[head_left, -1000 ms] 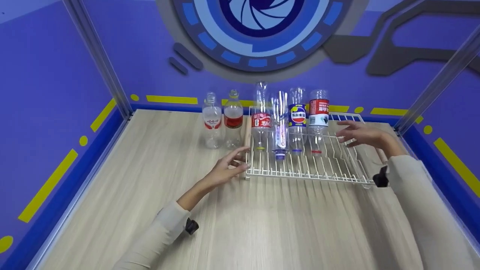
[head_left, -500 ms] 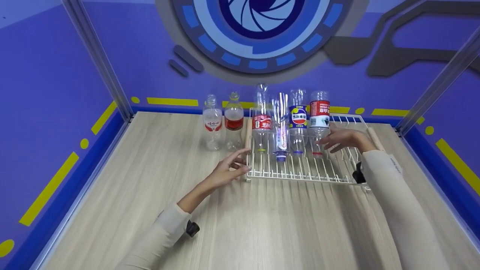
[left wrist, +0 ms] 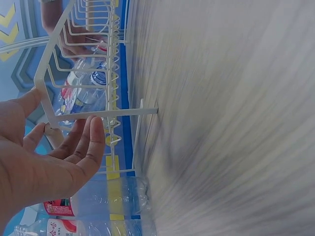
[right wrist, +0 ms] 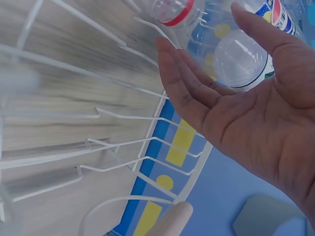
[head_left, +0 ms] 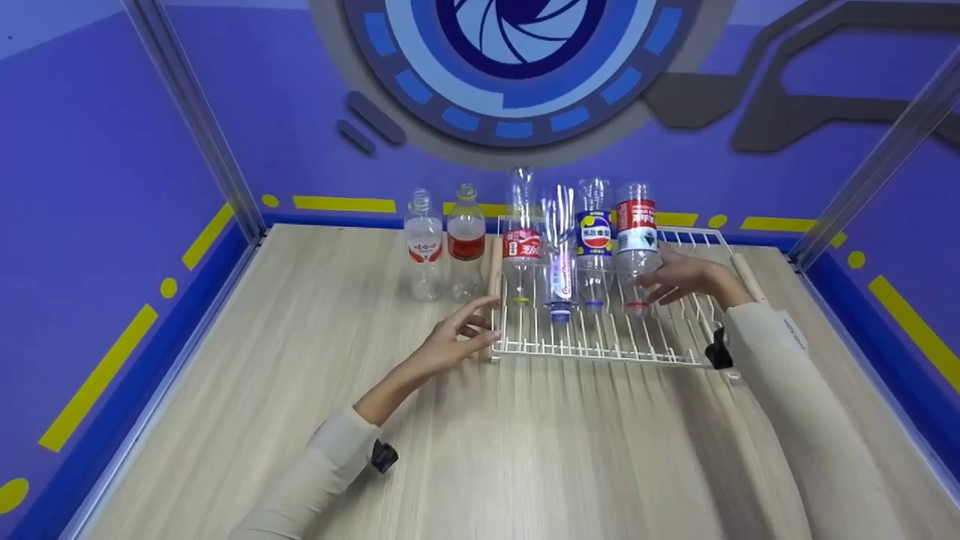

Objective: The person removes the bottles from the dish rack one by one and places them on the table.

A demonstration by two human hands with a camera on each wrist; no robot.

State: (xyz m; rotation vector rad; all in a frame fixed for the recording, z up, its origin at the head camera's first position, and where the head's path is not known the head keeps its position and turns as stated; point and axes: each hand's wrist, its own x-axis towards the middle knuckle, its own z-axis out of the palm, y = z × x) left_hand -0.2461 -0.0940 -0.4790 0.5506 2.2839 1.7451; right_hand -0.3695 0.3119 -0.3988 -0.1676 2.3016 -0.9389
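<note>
A white wire rack (head_left: 600, 352) stands on the table with several clear plastic bottles upside down in it. My left hand (head_left: 450, 341) holds the rack's front left corner; in the left wrist view its thumb touches the rim and its bent fingers lie against the lower bar. My right hand (head_left: 684, 276) curls its fingers and thumb round the lower part of the rightmost bottle (head_left: 637, 225), which has a red and white label and a red cap ring. Next to it stand a blue-labelled Pepsi bottle (head_left: 595, 234), a purple-labelled bottle (head_left: 561, 270) and a red-labelled bottle (head_left: 522, 244).
Two uncapped bottles stand upright left of the rack: a red-and-white-labelled one (head_left: 424, 247) and a red-labelled one (head_left: 466, 246). The rack has wooden handles (head_left: 748, 277) at its sides. Purple wall panels (head_left: 277, 112) enclose the wooden table (head_left: 330, 300).
My right hand has moved left from beside the rack's right part onto the rightmost bottle. That bottle has turned slightly, shifting its label. My left hand stays at the rack corner.
</note>
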